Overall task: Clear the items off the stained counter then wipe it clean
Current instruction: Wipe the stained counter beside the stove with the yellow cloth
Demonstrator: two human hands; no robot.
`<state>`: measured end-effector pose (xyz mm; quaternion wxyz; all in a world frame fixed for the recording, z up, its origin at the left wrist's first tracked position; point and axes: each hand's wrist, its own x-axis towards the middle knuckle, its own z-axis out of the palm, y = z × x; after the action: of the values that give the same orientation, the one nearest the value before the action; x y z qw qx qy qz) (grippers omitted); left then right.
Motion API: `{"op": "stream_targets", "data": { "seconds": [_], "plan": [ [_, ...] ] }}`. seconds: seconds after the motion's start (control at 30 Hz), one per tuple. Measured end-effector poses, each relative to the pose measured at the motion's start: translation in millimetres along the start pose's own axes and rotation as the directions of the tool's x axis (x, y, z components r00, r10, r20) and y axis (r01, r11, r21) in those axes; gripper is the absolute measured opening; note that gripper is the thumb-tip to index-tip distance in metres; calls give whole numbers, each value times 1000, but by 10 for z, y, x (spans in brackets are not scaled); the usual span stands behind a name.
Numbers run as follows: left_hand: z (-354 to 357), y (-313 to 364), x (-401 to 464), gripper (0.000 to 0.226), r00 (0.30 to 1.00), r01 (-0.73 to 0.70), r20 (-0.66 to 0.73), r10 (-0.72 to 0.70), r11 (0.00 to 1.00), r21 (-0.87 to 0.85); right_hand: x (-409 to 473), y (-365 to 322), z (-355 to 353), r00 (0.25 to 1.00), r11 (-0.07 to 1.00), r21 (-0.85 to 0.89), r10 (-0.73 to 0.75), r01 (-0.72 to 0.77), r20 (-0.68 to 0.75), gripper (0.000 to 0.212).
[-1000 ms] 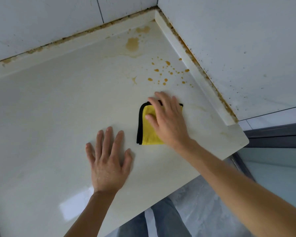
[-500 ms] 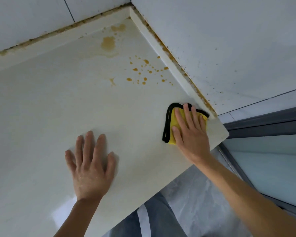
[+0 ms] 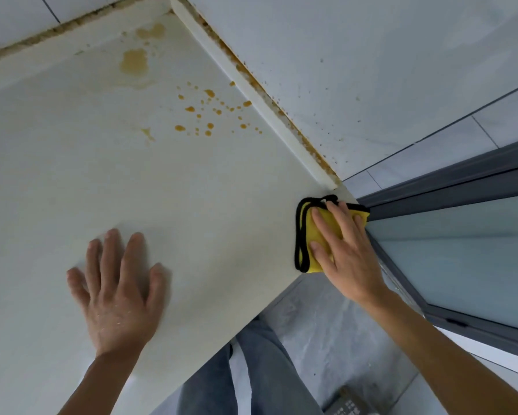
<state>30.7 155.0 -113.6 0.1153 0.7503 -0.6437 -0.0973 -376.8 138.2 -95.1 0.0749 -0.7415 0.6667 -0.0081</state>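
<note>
Two flat hands: right [image 3: 346, 250] pressing folded yellow cloth [image 3: 307, 235], left [image 3: 118, 290] on glossy counter [image 3: 192, 190]

Right hand [image 3: 346, 250] presses yellow cloth [image 3: 307, 235] at counter [image 3: 192, 190] corner; left hand [image 3: 118, 292] flat.

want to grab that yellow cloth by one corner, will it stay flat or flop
Probably flop: the yellow cloth lies folded in soft layers with a loose black edging. It looks light and thin, so it should drape. Part of it overhangs the counter corner under the right hand, so it could slide off.
</note>
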Motion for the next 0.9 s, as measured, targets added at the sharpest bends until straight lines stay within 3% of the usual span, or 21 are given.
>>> {"op": "stream_targets", "data": {
  "seconds": [0.1,0.2,0.27,0.37,0.47,0.6,0.73,0.9],
  "plan": [
    [25,-11,-8,64,999,-23,-26,23,1000,4,98,-122,-47,987,987,5,160,-160,3,60],
    [51,-12,-6,63,998,-31,-59,32,999,18,188,-647,29,924,924,41,381,-379,-33,59],
    [42,-2,11,63,998,-33,-55,35,999,29,203,-945,77,944,944,10,329,-328,-11,60],
    [10,25,8,64,1000,-17,-21,18,1000,26,402,-1127,76,995,995,-1,98,-98,32,59],
    [-3,51,3,65,1000,-1,-16,1,1000,12,1009,-1057,10,998,999,30,-45,44,33,60],
    [-69,77,3,65,1000,7,17,-7,1000,12,1656,-1008,-87,999,998,49,-40,39,27,60],
    [-167,199,109,62,999,6,47,-6,1000,1,1157,-979,4,997,998,6,-63,63,-37,57],
    [-65,479,640,66,995,-73,73,72,997,8,1034,-833,12,993,993,-52,-105,108,52,60]
  ]
}}
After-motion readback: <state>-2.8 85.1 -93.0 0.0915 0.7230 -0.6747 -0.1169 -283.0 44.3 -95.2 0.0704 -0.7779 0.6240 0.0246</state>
